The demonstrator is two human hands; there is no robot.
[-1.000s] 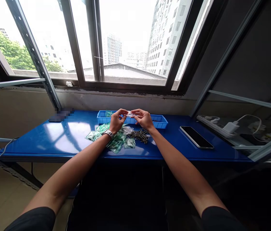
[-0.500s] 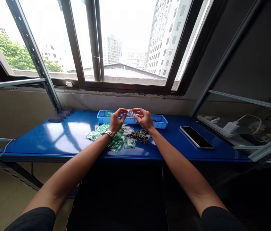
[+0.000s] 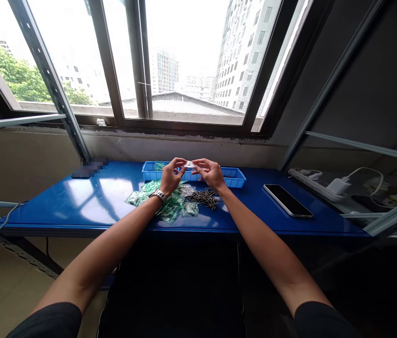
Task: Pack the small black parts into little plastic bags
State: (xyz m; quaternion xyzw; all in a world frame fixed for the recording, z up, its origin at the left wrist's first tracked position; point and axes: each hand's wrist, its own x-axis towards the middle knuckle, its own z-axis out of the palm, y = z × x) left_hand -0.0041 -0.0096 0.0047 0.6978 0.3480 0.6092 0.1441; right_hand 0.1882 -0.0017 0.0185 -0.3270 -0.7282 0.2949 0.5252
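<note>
My left hand [image 3: 171,176] and my right hand [image 3: 210,173] meet above a blue plastic tray [image 3: 237,178], pinching a small clear plastic bag [image 3: 189,164] between their fingertips. Below my left wrist lies a heap of green-tinted plastic bags [image 3: 170,206], some of them clear. A loose pile of dark metal pins [image 3: 203,198] sits just below my right hand. The tray holds some green-tinted bags [image 3: 160,166] at its left end. A metal wristwatch [image 3: 158,195] circles my left wrist.
All of this stands on a glossy blue table [image 3: 61,206] below an open window [image 3: 184,61]. A smartphone [image 3: 287,200] lies face up to the right. Beyond the table's right end are a power strip [image 3: 311,180] and a white charger [image 3: 337,186]. A pixelated object [image 3: 87,169] sits at the back left.
My hands have barely moved, and the small clear bag stays pinched between them. The camera view has shifted slightly.
</note>
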